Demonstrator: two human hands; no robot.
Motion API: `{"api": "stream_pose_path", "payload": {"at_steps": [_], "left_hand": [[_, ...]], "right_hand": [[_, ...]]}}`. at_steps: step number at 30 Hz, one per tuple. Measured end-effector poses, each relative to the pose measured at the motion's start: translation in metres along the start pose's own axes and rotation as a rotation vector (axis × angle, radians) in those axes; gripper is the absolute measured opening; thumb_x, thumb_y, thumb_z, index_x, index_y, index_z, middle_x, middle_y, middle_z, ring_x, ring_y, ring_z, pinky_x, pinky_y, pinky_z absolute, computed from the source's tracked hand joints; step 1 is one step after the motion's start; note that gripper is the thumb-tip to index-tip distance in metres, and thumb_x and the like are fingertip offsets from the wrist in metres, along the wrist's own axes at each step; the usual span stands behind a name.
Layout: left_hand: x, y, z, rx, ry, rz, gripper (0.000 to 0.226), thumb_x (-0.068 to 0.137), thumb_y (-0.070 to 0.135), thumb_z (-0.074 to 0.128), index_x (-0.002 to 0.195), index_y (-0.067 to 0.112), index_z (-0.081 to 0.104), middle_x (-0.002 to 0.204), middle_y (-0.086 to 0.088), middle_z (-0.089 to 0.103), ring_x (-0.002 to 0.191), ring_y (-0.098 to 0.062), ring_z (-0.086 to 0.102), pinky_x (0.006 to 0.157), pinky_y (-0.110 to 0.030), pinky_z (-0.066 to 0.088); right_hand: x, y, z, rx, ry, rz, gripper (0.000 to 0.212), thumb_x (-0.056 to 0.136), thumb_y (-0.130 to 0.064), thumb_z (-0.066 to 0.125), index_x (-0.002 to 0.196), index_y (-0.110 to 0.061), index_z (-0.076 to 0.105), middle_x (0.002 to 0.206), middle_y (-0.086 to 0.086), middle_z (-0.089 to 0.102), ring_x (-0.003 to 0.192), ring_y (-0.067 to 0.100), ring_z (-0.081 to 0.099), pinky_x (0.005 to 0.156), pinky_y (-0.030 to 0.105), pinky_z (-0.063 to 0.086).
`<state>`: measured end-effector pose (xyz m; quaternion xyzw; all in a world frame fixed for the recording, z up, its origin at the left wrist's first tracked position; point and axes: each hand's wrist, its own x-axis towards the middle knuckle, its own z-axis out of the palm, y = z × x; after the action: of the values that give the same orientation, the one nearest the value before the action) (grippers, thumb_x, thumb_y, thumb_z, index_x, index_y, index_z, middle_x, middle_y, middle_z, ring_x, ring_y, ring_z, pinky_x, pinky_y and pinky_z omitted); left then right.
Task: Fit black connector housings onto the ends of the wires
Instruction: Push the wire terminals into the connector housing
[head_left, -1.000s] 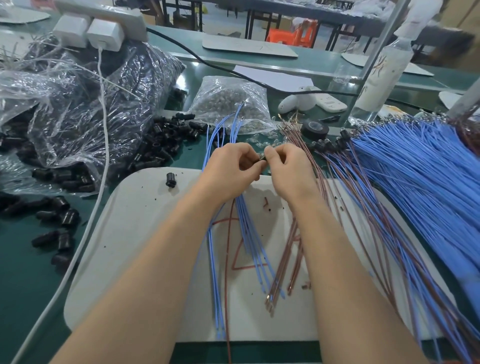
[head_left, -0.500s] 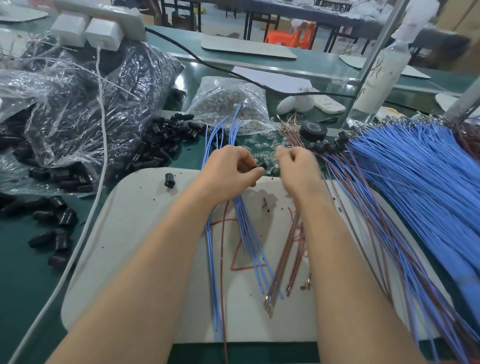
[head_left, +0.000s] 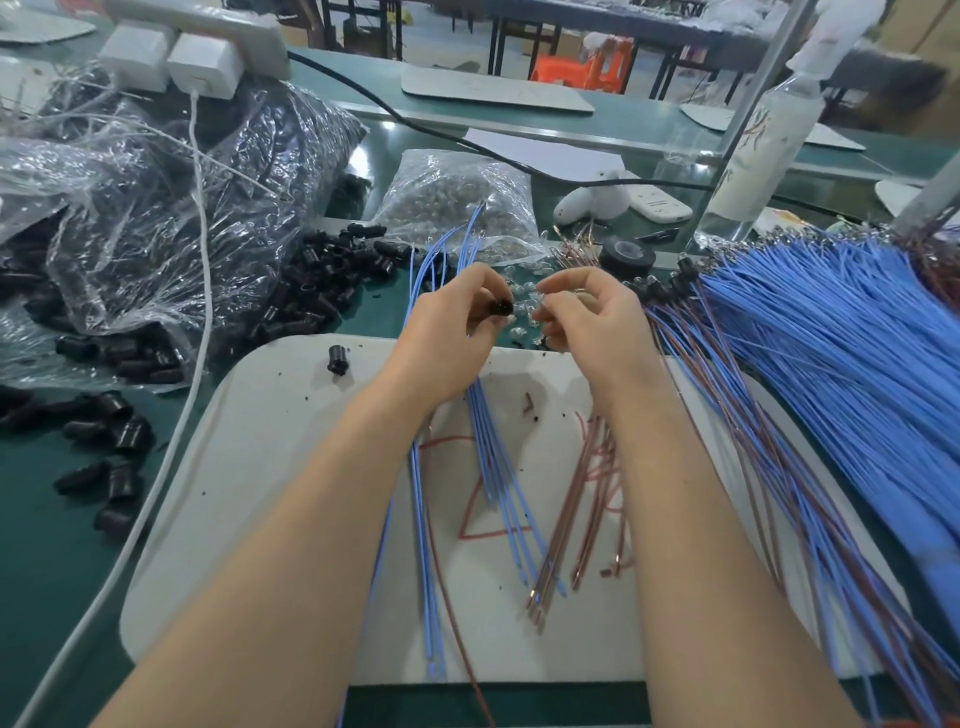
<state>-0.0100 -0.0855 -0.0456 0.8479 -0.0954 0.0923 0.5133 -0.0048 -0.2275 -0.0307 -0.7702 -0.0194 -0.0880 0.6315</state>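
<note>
A green tabletop (head_left: 47, 561) in a workshop carries a white board (head_left: 260, 493) in front of the person. Above the far edge of the board, at twelve o'clock, the two hands are raised close together but do not touch. The left hand (head_left: 452, 332) pinches one black connector housing (head_left: 500, 307) between thumb and forefinger. The right hand (head_left: 597, 322) has its fingers curled, with thumb and forefinger nearly together; whether something small is between them I cannot tell. Loose blue wires (head_left: 493, 467) lie on the board under the left wrist, and copper-coloured wires (head_left: 576, 519) lie beside them under the right forearm. At ten o'clock from the board a heap of black housings (head_left: 322, 291) spills from a clear plastic bag (head_left: 156, 218). At three o'clock a thick bundle of blue wires (head_left: 831, 353) fans out. A roll of black tape (head_left: 626, 257) stands at one o'clock.
</note>
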Motion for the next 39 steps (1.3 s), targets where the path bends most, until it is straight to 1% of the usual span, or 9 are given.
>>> {"api": "stream_pose_path", "payload": {"at_steps": [3,5,11,18,21,24,28,35,39], "left_hand": [[-0.0005,0.0,-0.0001,-0.041,-0.013,0.006,0.024,0.089,-0.002,0.05,0.097,0.02,0.057,0.099,0.0,0.07,0.096,-0.01,0.065,0.091,-0.024,0.05],[-0.0007,-0.0001,-0.0003,-0.053,-0.015,0.008,0.026,0.089,-0.004,0.05,0.096,0.021,0.056,0.1,0.0,0.069,0.097,-0.009,0.065,0.092,-0.025,0.05],[0.0001,-0.0009,-0.0005,-0.064,-0.008,0.015,0.028,0.088,-0.005,0.05,0.091,0.023,0.054,0.099,-0.001,0.069,0.096,-0.01,0.065,0.093,-0.025,0.05],[0.0001,-0.0012,-0.0008,-0.076,-0.016,0.02,0.022,0.091,-0.002,0.05,0.099,0.017,0.058,0.1,-0.002,0.07,0.098,-0.01,0.065,0.092,-0.024,0.05],[0.0001,-0.0009,-0.0009,-0.085,-0.006,0.015,0.023,0.091,-0.002,0.051,0.098,0.018,0.058,0.099,-0.002,0.069,0.098,-0.011,0.065,0.092,-0.024,0.05],[0.0008,-0.0011,-0.0008,-0.092,0.004,0.008,0.023,0.091,0.0,0.052,0.097,0.021,0.058,0.098,0.003,0.068,0.097,-0.008,0.065,0.088,-0.022,0.051],[0.0016,-0.0005,-0.001,-0.112,0.016,0.007,0.022,0.091,-0.001,0.053,0.097,0.02,0.059,0.098,0.002,0.067,0.095,-0.009,0.066,0.08,-0.016,0.05],[0.0014,0.0003,-0.002,-0.12,0.011,0.005,0.021,0.091,-0.002,0.052,0.097,0.017,0.058,0.097,0.002,0.066,0.093,-0.011,0.065,0.079,-0.012,0.048],[0.0015,0.0003,-0.0018,-0.093,0.006,0.019,0.02,0.091,-0.002,0.053,0.1,0.014,0.06,0.098,0.0,0.067,0.094,-0.014,0.065,0.085,-0.021,0.051]], "right_hand": [[-0.0021,-0.0021,-0.0018,-0.051,-0.042,-0.04,0.022,0.084,-0.001,0.056,0.079,-0.021,0.063,0.069,0.005,0.063,0.063,0.011,0.054,0.064,0.027,0.047],[-0.0029,-0.0026,-0.0021,-0.095,-0.065,-0.073,0.021,0.084,-0.003,0.058,0.079,-0.023,0.063,0.071,0.008,0.062,0.066,0.015,0.053,0.067,0.032,0.047],[-0.0034,-0.0026,-0.0039,-0.231,-0.068,-0.171,0.013,0.083,-0.008,0.065,0.087,-0.02,0.062,0.078,-0.005,0.067,0.07,0.003,0.06,0.071,0.019,0.049],[-0.005,-0.0011,-0.0009,-0.343,-0.015,-0.241,0.022,0.087,-0.006,0.055,0.085,-0.023,0.068,0.061,-0.005,0.057,0.05,0.003,0.044,0.053,0.01,0.035],[-0.0046,-0.0016,-0.0009,-0.346,0.0,-0.241,0.019,0.088,-0.008,0.056,0.088,-0.023,0.067,0.063,-0.009,0.059,0.053,0.0,0.049,0.056,0.01,0.038],[-0.0038,-0.0011,-0.0023,-0.325,0.013,-0.226,0.014,0.087,-0.011,0.061,0.095,-0.023,0.063,0.074,-0.008,0.065,0.066,0.002,0.057,0.068,0.017,0.048],[-0.0043,-0.0028,-0.002,-0.297,-0.002,-0.245,0.015,0.085,-0.007,0.064,0.089,-0.022,0.064,0.08,-0.007,0.067,0.078,0.006,0.063,0.076,0.02,0.052],[-0.0059,-0.0075,0.0009,-0.27,-0.055,-0.275,0.014,0.086,-0.005,0.064,0.091,-0.017,0.068,0.081,-0.009,0.068,0.076,0.003,0.065,0.076,0.015,0.051],[-0.0071,-0.0073,0.003,-0.334,-0.019,-0.31,0.005,0.085,-0.007,0.067,0.09,-0.01,0.067,0.076,-0.008,0.065,0.07,0.0,0.061,0.073,0.015,0.051]]}}
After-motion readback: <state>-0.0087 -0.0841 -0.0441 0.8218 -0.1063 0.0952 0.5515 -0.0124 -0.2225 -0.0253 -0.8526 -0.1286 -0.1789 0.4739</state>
